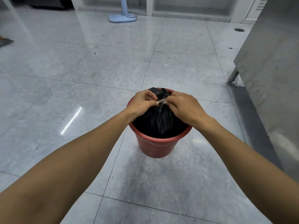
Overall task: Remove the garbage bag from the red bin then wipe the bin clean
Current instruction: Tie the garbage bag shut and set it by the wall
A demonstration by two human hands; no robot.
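**Tying off the bag in the red bin**

Black garbage bag (159, 120) gathered to a neck, sitting inside the red bin (156, 147), bunched top poking above the rim at 12 o'clock. Pale thin tie strip (161, 101) stretched across the neck, one loose end hanging down over the black plastic. Left hand (142, 102) at 9 o'clock of the neck, fingers curled, thumb and forefinger pinching one end of the strip. Right hand (186, 107) at 3 o'clock, pinching the other end likewise, knuckles over the bag. Both forearms bare, reaching in from 6 o'clock over the rim. Bin upright on the glossy grey tiled floor (80, 78), faint whitish scuffs on its outer wall. Well apart at 12 o'clock, light blue fan base (122, 17) on the floor. At 2 o'clock, grey metal cabinet (271, 62) on a short leg, near the bin but not touching. Small round floor drain (239, 30) farther off at 1 o'clock
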